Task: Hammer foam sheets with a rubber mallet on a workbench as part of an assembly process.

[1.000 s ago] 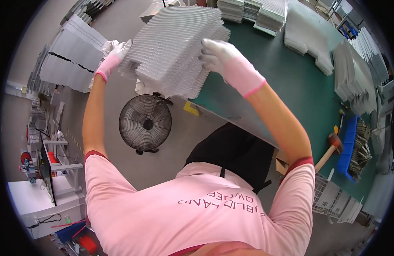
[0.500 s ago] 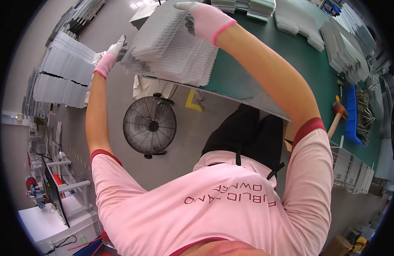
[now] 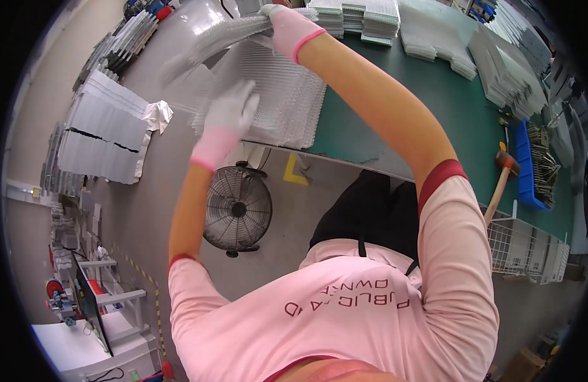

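Both my hands wear whitish gloves with pink cuffs. A pile of translucent, bubble-textured plastic sheets [image 3: 291,105] lies at the green table's left end. My right hand [image 3: 293,30] is closed on the edge of several lifted sheets [image 3: 227,37], which tilt up and away toward the far left and look blurred at their free end. A gap shows between these and the pile below. My left hand [image 3: 227,118] rests over the pile's left part with its fingers apart, holding nothing that I can see.
The green table [image 3: 383,95] carries more sheet stacks [image 3: 434,38] along its far side. At right are a mallet [image 3: 507,162] and a blue bin [image 3: 528,181] of metal parts. A floor fan [image 3: 238,209] stands below the table edge. Another tall sheet stack [image 3: 103,127] is at left.
My left hand has swung right, from beside the pile to over it. The upper sheets in my right hand have risen and separated from the pile, uncovering the sheets beneath.
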A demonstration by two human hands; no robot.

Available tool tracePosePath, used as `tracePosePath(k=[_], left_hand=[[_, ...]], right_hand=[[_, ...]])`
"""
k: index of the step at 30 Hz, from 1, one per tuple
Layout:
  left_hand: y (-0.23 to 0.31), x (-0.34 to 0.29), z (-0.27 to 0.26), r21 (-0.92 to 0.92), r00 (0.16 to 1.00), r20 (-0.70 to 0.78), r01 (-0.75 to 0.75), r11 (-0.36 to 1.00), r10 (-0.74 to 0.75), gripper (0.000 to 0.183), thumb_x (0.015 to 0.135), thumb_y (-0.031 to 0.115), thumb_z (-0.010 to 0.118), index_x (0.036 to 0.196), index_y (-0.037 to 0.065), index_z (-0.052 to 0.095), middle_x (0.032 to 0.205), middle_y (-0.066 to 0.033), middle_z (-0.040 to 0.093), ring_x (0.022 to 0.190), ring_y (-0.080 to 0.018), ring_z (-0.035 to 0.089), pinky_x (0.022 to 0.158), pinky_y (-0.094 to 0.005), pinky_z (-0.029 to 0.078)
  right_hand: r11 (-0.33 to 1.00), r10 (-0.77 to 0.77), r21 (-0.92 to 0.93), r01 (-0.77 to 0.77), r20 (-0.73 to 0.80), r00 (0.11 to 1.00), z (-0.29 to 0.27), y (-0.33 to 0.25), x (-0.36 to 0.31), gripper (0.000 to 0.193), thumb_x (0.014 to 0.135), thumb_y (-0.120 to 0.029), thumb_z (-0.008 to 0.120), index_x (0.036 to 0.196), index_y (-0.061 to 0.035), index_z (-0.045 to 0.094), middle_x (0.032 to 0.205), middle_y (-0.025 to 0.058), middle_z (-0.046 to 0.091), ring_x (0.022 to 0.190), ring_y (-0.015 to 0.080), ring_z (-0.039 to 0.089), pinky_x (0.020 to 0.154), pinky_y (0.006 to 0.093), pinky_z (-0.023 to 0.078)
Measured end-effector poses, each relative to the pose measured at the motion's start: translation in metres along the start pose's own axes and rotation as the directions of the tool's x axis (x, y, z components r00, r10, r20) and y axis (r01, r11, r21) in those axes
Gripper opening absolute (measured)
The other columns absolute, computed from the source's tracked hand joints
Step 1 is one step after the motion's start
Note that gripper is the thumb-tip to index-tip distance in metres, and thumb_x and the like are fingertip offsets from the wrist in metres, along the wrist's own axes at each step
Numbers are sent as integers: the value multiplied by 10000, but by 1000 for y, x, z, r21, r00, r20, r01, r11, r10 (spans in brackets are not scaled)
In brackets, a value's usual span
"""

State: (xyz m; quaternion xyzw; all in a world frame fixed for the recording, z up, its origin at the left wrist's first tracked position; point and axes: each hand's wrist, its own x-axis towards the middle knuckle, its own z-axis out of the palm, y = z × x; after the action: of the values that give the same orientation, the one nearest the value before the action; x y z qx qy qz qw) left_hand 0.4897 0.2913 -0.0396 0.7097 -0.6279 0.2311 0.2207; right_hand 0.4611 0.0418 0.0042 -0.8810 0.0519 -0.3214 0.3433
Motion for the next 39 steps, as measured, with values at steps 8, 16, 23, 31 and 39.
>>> tracePosePath(k=[8, 16, 23, 31, 39], left_hand=[[-102, 102, 62, 429, 641, 421, 482, 764, -641, 718, 1034, 573, 456, 1505, 31, 494, 1277, -264, 681, 1265, -423, 621, 1128, -513, 427], [-141, 75, 87, 510, 506, 467, 516, 689, -725, 734, 1006, 726, 346, 1644, 368, 282, 1688, -274, 187, 1547, -470, 238, 1236, -656, 163], [-176, 47, 110, 284, 647, 422, 572, 770, -636, 807, 993, 752, 333, 1670, 333, 205, 1690, -302, 174, 1546, -508, 210, 1250, -618, 168], [-180, 85, 106, 411, 669, 454, 429, 804, -589, 805, 1010, 665, 389, 1640, 175, 288, 1430, -297, 572, 1371, -462, 521, 1134, -544, 421], [-153, 98, 94, 614, 661, 406, 314, 724, -631, 603, 1061, 494, 418, 1585, 195, 446, 1611, -204, 430, 1456, -381, 464, 1188, -443, 408]], right_hand=[[938, -17, 316, 139, -359, 933, -14, -33, 43, 423, 785, -70, 795, 1196, -91, 698, 1059, 105, 751, 956, 266, 727, 845, 360, 593], [23, 108, 993, 119, -121, 987, -102, -71, -26, 250, 914, -137, 666, 1126, -5, 664, 1031, 100, 691, 944, 230, 675, 840, 366, 569], [-182, 66, 981, 75, -64, 996, -104, -83, -17, 194, 957, -144, 605, 1092, -14, 657, 1031, 103, 683, 958, 231, 668, 845, 374, 571], [975, -128, 155, 160, -198, 972, -48, -95, 22, 493, 703, -31, 839, 1173, -135, 733, 1125, 122, 762, 1067, 298, 734, 900, 378, 604], [982, -131, 71, 173, -398, 908, -123, -139, -8, 305, 801, -82, 740, 1085, 29, 729, 930, 155, 753, 927, 304, 757, 740, 429, 611]])
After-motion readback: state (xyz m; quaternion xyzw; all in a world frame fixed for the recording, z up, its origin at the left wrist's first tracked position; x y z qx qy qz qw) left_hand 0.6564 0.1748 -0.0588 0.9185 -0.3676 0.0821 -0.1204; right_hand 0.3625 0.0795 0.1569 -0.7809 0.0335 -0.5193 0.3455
